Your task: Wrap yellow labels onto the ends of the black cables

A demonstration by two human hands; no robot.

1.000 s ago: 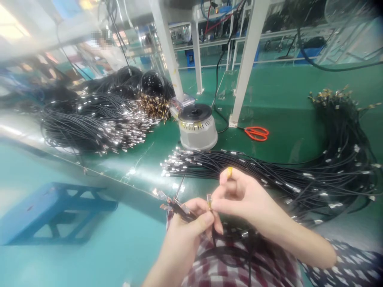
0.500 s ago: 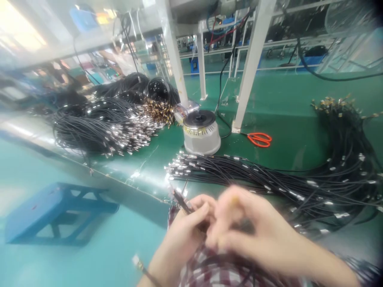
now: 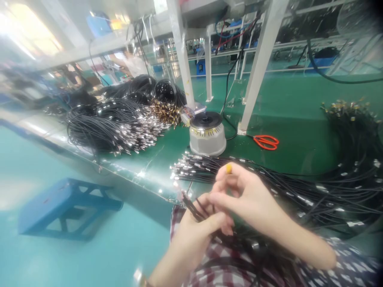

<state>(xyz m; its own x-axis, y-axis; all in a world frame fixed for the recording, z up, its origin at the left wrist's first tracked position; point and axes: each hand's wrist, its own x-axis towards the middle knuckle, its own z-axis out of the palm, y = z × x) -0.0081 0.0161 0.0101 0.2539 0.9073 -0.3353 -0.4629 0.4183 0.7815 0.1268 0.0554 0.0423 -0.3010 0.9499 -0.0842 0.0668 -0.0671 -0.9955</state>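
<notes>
My left hand (image 3: pixel 197 231) is closed around a bunch of black cables (image 3: pixel 189 205), whose ends stick up past the thumb. Close against it, my right hand (image 3: pixel 239 189) has curled fingers, with thumb and fingertips pinched at a thin black cable rising from the left hand. A yellow patch (image 3: pixel 229 168) shows on one right finger. More black cable lies over my lap, on checked cloth (image 3: pixel 218 259). Just beyond the hands, a long bundle of black cables (image 3: pixel 254 171) with silvery ends stretches across the green table (image 3: pixel 299 147).
A white round device (image 3: pixel 208 139) with a black top stands behind the bundle, beside orange-handled scissors (image 3: pixel 266 142). Piles of cables (image 3: pixel 119 127) lie left. White posts (image 3: pixel 257 67) rise from the table. A blue stool (image 3: pixel 68 209) is on the floor; a person (image 3: pixel 134 63) sits farther back.
My right hand has lifted slightly and its fingers show more clearly. The cables in my left hand now fan out more. The whole view has shifted a little, with things appearing farther right.
</notes>
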